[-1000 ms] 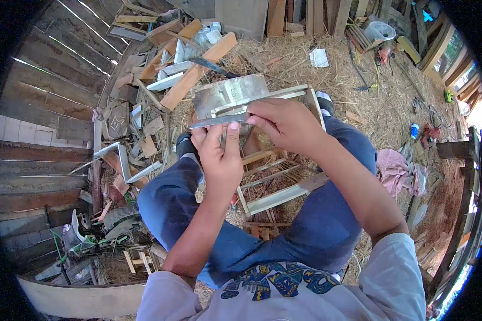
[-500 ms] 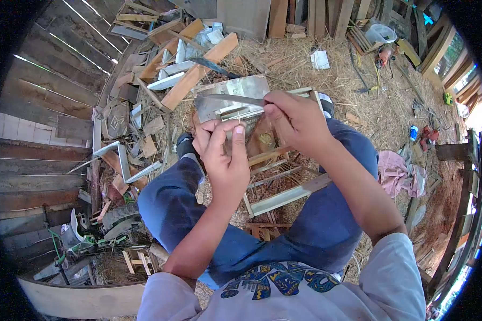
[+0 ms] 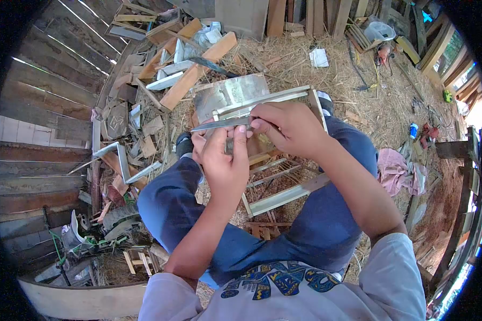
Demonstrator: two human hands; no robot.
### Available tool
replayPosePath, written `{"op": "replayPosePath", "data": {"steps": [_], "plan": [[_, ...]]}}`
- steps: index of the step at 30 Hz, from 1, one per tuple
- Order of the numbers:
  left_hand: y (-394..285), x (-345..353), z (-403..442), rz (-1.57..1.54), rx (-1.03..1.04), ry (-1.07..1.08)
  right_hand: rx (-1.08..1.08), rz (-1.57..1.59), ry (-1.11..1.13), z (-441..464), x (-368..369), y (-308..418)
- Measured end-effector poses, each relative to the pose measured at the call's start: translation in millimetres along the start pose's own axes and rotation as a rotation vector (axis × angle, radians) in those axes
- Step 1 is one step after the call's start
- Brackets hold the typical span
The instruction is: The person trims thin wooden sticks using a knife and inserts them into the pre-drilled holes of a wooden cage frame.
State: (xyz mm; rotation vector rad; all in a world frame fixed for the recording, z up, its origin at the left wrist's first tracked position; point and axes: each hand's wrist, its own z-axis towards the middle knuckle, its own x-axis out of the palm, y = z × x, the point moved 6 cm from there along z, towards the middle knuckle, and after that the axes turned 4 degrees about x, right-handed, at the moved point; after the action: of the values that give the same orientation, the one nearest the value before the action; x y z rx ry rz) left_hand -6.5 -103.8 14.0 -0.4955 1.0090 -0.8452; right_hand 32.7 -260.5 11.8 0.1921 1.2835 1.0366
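My right hand [image 3: 289, 124] is closed around the handle end of a knife [image 3: 219, 124], whose long grey blade points left. The blade lies across the fingers of my left hand [image 3: 225, 147], close to the thumb tip. My left hand is closed in a pinch on something small, mostly hidden by the fingers and blade. Below both hands, a wooden frame [image 3: 289, 197] with thin slats stands between my legs. A flat, worn board [image 3: 235, 90] lies just beyond the hands.
Scrap wood [image 3: 198, 72] is heaped at the upper left. A white bent frame [image 3: 122, 160] lies to the left. Straw covers the ground. At right are a pink cloth [image 3: 393, 171], a blue can [image 3: 413, 131] and a clear tub [image 3: 380, 32].
The knife has come down toward me, from above my left fingers to across them. My right hand has moved down and slightly left with it. My left hand has barely moved.
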Motion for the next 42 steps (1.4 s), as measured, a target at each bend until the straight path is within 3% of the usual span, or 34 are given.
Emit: {"op": "replayPosePath", "data": {"steps": [8, 32, 34, 37, 39, 42], "plan": [[12, 5, 1, -0.078, -0.036, 0.013, -0.001, 0.03, 0.041, 2, 3, 0], [7, 6, 6, -0.124, -0.015, 0.032, 0.04, -0.21, -0.154, -4, -1, 8], [5, 6, -1, -0.147, -0.057, 0.027, 0.125, -0.167, -0.313, -7, -9, -1], [6, 4, -2, -0.056, 0.034, 0.003, 0.289, -0.22, -0.37, -5, -39, -12], [6, 4, -1, -0.112, 0.031, -0.034, 0.16, -0.185, -0.369, -10, -33, 2], [9, 3, -2, -0.168, -0.051, -0.003, 0.006, -0.1, -0.161, -9, -14, 19]]}}
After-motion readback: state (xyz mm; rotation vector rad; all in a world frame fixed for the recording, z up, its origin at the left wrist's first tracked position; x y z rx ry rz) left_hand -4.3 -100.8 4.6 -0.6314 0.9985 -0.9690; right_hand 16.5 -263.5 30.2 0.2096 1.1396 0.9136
